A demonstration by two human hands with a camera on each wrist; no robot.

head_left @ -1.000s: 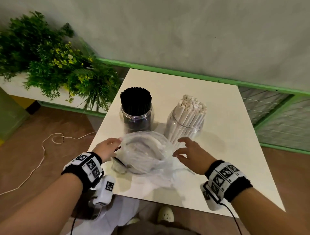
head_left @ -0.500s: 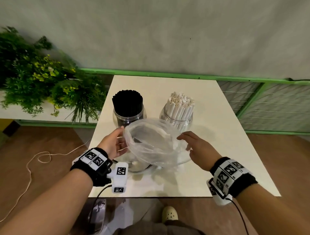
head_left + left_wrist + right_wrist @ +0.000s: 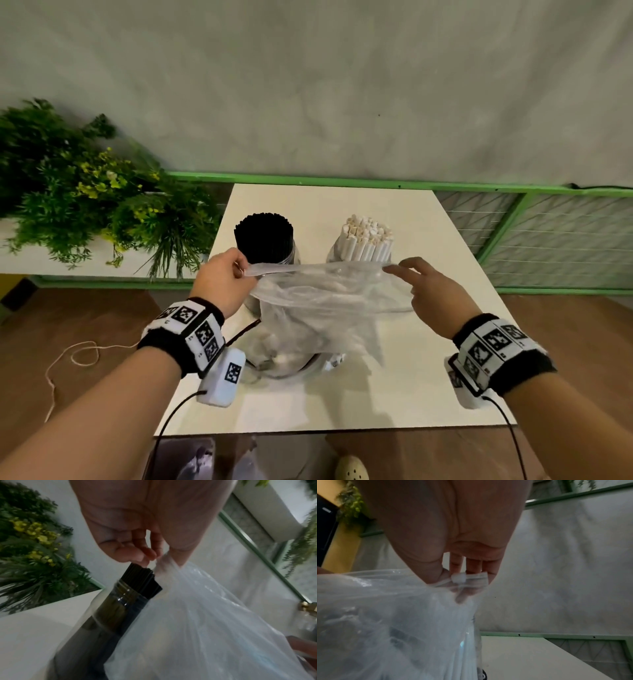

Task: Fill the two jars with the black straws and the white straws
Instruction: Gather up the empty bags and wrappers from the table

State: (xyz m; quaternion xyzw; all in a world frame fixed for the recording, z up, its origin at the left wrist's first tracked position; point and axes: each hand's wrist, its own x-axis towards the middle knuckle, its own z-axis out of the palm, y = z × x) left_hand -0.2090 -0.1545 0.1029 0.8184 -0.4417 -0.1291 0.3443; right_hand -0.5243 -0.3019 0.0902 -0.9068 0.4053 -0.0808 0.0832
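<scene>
Clear plastic bag (image 3: 318, 301), pinched by left hand (image 3: 222, 284) and right hand (image 3: 435, 294), screens both straw-filled jars (image 3: 262, 240).

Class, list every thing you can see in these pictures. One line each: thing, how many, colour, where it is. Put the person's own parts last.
Table: one, cream, centre, against the green rail.
Jars: two, clear, side by side at the table's far half.
Black straws: one full bundle, upright in the left jar.
White straws: one full bundle, upright in the right jar.
Plastic bag: one, clear, held up in front of the jars; contents unclear.
Plants: green with yellow flowers, left of the table.
Cord: one, white, on the brown floor.
Wrist bands: two, black and white.
Left hand: pinches the bag's left edge.
Right hand: pinches its right edge.
</scene>
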